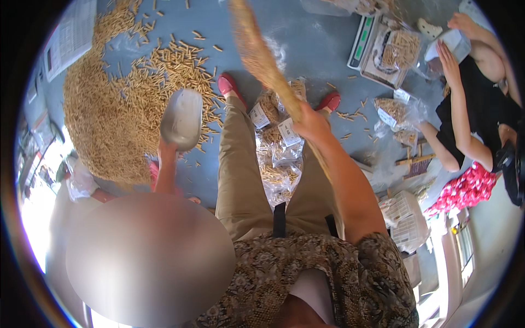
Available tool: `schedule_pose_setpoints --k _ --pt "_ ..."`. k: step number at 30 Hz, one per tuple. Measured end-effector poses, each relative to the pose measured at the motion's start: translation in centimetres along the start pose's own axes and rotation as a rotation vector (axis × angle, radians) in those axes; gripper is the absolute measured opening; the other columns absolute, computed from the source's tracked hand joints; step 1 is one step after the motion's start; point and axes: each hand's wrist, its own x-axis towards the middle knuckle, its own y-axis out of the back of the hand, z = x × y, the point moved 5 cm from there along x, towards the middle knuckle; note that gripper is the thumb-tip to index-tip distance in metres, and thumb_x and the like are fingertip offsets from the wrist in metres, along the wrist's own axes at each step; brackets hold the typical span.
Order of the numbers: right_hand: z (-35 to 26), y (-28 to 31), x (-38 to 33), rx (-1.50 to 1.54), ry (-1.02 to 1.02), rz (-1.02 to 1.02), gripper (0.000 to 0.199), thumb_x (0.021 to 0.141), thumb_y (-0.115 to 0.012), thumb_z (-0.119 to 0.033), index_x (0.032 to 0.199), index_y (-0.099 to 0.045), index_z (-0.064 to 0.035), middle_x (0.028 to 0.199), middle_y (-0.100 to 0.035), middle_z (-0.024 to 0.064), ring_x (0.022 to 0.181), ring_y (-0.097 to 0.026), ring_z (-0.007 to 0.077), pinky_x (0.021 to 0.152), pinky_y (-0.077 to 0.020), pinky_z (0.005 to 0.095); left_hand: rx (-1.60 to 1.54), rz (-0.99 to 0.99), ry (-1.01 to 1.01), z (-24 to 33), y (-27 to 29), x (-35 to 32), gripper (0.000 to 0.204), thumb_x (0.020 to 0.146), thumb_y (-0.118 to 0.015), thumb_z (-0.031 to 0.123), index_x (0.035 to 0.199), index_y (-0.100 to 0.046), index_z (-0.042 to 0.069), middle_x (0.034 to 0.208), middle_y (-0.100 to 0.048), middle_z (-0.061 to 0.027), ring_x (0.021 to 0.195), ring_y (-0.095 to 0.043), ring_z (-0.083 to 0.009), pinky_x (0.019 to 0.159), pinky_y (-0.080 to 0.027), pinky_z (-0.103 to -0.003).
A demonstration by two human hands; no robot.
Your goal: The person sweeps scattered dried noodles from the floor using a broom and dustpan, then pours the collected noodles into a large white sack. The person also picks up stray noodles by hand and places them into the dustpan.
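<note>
My right hand (311, 121) is closed around a long tan stick (279, 82). The stick slants up and away past my feet; its far part is thick and blurred, and its near part runs along my forearm. My left hand does not show. Between my legs stand several clear plastic bags (279, 177) of short tan sticks, some with white labels. To my left, another person's hand (167, 150) holds a metal scoop (183, 117) over a spread-out pile of the loose sticks (117, 120).
At the right, a co-worker's hand (448, 60) is by a digital scale (377, 79) with a filled bag (402, 49) on it. More bags (391, 112) lie near a small wooden stool (418, 161). A white plastic crate (404, 221) stands behind. Loose sticks are scattered on the grey floor (306, 44).
</note>
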Motion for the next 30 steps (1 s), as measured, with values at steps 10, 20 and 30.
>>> schedule_pose_setpoints --k 10,20,30 --pt "8.8 0.7 7.2 -0.222 -0.324 0.054 0.058 0.06 -0.06 -0.018 0.116 -0.044 -0.0115 0.092 -0.06 0.019 0.087 -0.058 0.0351 0.072 -0.0452 0.0406 -0.102 -0.075 -0.072 2.2 -1.2 -2.6 0.049 0.062 -0.043 -0.001 0.111 -0.045 0.003 0.084 -0.054 -0.0071 0.059 -0.05 -0.0123 0.043 -0.038 -0.024" --pt "10.0 4.7 -4.4 -0.058 -0.514 0.135 0.065 0.061 -0.058 -0.021 0.121 -0.037 -0.0071 0.095 -0.058 0.0236 0.092 -0.055 0.0377 0.078 -0.0444 0.0408 -0.103 -0.024 -0.054 2.6 0.6 -2.0 0.048 0.062 -0.044 0.001 0.11 -0.046 0.003 0.082 -0.055 -0.0071 0.059 -0.052 -0.0132 0.043 -0.041 -0.024" --pt "8.9 -2.3 3.0 0.325 -0.328 -0.045 0.053 0.059 -0.065 -0.027 0.102 -0.053 0.0027 0.086 -0.059 0.0162 0.078 -0.058 0.0261 0.067 -0.0447 0.0345 -0.029 -0.081 -0.083 3.1 -0.2 -3.5 0.044 0.063 -0.044 0.002 0.107 -0.045 0.003 0.076 -0.052 -0.0066 0.053 -0.05 -0.0136 0.041 -0.039 -0.025"
